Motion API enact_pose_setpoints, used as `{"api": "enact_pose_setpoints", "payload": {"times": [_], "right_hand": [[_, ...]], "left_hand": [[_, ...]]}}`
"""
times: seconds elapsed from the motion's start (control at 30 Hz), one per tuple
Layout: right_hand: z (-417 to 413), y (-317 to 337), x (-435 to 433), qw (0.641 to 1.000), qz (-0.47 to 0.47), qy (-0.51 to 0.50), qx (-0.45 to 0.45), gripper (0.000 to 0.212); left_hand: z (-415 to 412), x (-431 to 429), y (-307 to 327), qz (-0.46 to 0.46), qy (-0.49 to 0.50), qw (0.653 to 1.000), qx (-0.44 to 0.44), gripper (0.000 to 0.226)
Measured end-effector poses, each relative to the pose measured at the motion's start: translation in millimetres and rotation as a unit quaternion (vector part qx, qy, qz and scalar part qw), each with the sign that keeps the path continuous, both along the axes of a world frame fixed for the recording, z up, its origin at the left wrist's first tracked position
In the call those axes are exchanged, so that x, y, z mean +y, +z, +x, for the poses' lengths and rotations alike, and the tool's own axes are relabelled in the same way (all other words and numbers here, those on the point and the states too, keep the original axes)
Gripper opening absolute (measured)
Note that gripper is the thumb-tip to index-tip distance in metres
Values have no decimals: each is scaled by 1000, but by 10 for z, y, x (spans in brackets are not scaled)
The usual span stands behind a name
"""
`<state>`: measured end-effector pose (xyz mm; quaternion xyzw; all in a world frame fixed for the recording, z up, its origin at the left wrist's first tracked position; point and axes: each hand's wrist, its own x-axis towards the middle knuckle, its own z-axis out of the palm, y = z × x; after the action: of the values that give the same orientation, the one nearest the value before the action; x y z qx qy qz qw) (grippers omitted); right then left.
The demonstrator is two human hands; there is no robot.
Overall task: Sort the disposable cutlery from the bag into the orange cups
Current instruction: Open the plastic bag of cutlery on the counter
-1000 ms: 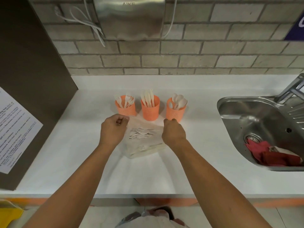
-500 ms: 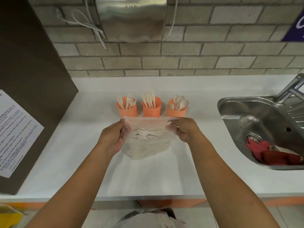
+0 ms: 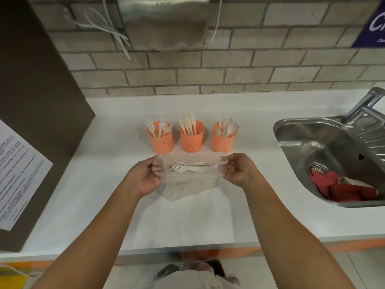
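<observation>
At the middle of the white tabletop (image 3: 100, 184), a clear plastic bag (image 3: 187, 184) is held stretched along the 9-to-3 o'clock line, each end of its mouth pinched by the fingers of the left hand (image 3: 143, 178) and right hand (image 3: 239, 172). Forks (image 3: 185, 168) inside are laid tines toward 9 o'clock. Three orange cups (image 3: 191, 140) are ranged just beyond, at 12 o'clock.

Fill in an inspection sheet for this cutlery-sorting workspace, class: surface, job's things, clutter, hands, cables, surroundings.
Surface: white countertop.
Job's things: clear plastic bag holding white disposable cutlery; three orange perforated cups: left cup forks, middle cup knives, right cup spoons.
Clutter: red cloth in the steel sink.
Hands: left hand and right hand each pinch one end of the bag's mouth.
Cables: white cables hang beside the steel wall dryer.
Surroundings: grey brick wall; printed notice on a brown panel.
</observation>
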<state>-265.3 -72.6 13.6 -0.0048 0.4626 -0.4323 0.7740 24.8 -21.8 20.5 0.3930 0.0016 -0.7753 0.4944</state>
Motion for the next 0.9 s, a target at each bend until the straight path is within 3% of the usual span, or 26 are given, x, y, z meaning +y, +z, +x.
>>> {"api": "enact_pose_setpoints", "payload": {"times": [0.07,0.17,0.23,0.3,0.37,0.4,0.43,0.5,0.57,0.63,0.7,0.77,0.9], "right_hand": [[33,-20,23,1000,22,17,3,20],[66,-88,49,994,20,64,86,20],[66,-123,57,986,-9,97,135,18],[59,-92,67,978,-51,110,169,14],[46,-16,94,959,-118,132,220,13],[47,25,117,941,-160,159,254,13],[46,57,142,915,-203,192,291,22],[44,64,168,848,-282,250,373,43],[68,15,182,755,-357,279,474,48],[121,-105,176,670,-405,264,564,38],[190,-192,175,634,-418,226,610,22],[234,-242,168,614,-408,204,644,12],[250,-255,156,595,-382,176,684,15]], "left_hand": [[37,-25,-90,-1,10,999,40,30],[128,-51,-238,-20,0,994,106,60],[139,-41,-284,-28,-13,992,122,58],[137,-65,-354,-11,-11,997,71,51],[122,-90,-337,4,-13,1000,-23,22],[90,-77,-302,4,-15,997,-80,23],[60,-52,-272,-1,-37,987,-159,43],[-28,24,-190,-47,-51,941,-332,60],[-108,82,-150,-108,-95,848,-509,62],[-173,86,-148,-142,-141,754,-626,46],[-221,55,-171,-144,-144,673,-711,31],[-243,50,-196,-151,-118,625,-756,25],[-243,68,-266,-138,-82,608,-777,26]]}}
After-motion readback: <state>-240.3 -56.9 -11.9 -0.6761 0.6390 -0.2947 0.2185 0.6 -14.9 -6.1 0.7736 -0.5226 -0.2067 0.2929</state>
